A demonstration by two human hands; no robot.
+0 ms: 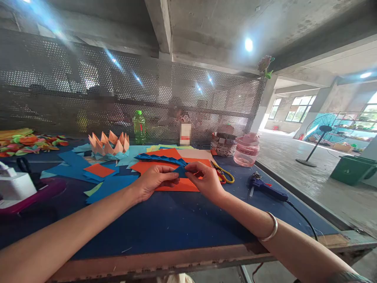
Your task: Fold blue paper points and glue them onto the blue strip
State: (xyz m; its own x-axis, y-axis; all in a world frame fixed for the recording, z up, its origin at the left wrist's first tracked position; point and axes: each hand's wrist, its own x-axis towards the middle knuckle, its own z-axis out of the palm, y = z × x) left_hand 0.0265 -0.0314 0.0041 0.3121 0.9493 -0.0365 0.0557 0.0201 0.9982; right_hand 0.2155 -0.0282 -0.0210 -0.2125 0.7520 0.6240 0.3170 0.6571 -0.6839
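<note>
Between my two hands is a small piece of folded blue paper (181, 171). My left hand (159, 179) pinches its left side, and the fingers of my right hand (203, 177) pinch its right side. Just behind it lies a strip of interlocked folded blue paper (160, 158); whether the piece is joined to it I cannot tell. Orange paper sheets (176, 185) are spread beneath my hands. Blue paper sheets (113, 188) lie by my left forearm, with a smaller orange piece (99, 169) on top.
A pointed orange paper ring (109, 146) stands behind left, near a green-capped bottle (139, 127). To the right are yellow-handled scissors (225, 175), a round container (223, 144), a pink plastic jar (246, 151) and a corded glue gun (268, 189). A white plug block (16, 184) sits far left.
</note>
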